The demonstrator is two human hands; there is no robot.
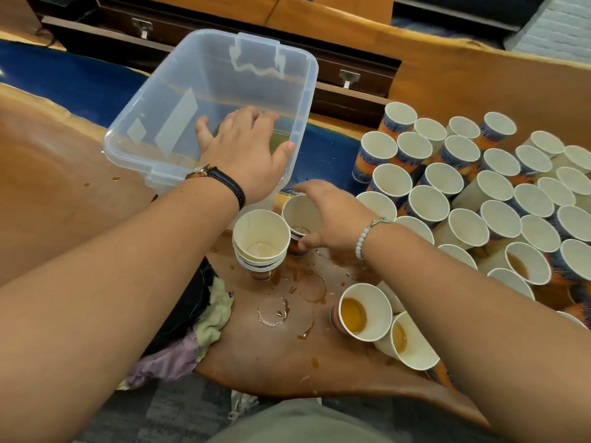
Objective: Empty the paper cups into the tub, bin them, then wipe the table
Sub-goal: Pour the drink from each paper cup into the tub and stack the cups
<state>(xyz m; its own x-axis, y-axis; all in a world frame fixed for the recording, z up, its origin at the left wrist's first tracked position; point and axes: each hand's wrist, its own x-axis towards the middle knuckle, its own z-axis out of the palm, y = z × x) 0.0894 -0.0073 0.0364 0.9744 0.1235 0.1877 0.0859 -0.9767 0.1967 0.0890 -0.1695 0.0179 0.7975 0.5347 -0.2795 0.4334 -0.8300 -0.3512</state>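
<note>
Left hand (243, 151) is clamped over the near right corner of the clear plastic tub (204, 91). Its fingers spread down inside the wall and the thumb sits outside on the rim. Tub is tilted, lying across the blue resin strip (73, 84) of the wooden table (57, 161). Some yellowish liquid shows inside it by the hand.

Right hand (332, 215) grips one paper cup (300, 215) just below the tub's near corner, fingers over the top of the rim and thumb underneath. Cup is tipped with its mouth toward the camera and a trace of liquid in the bottom. It sits right against the stack of nested cups (260, 238) standing to its left; can't tell if they touch.

Right side is packed: a dense cluster of cups (479, 193) runs out to the frame edge. Two part-full cups (361, 311) stand by the near table edge. Wet rings and drips (308, 287) lie between the stack and those two.

Open wood only left of the tub. Rags (211, 314) hang off the near left edge.
</note>
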